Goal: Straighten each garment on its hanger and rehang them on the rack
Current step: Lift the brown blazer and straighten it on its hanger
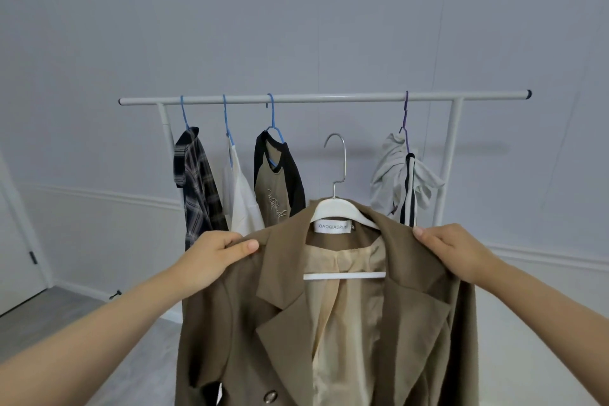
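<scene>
A brown blazer (286, 323) with a beige lining hangs on a white hanger (333, 208) whose metal hook points up, below the rail and not on it. My left hand (217, 254) grips the blazer's left shoulder. My right hand (451, 250) grips the right shoulder. Behind it stands a white clothes rack (329, 97). On its rail hang a plaid shirt (196, 188), a cream garment (240, 204) and a tan top with black sleeves (276, 188), each on a blue hanger. At the right a bunched grey garment (398, 178) hangs on a purple hanger.
A stretch of bare rail lies between the tan top and the grey garment. A pale wall runs behind the rack. A white door (16, 260) is at the far left, above a grey floor.
</scene>
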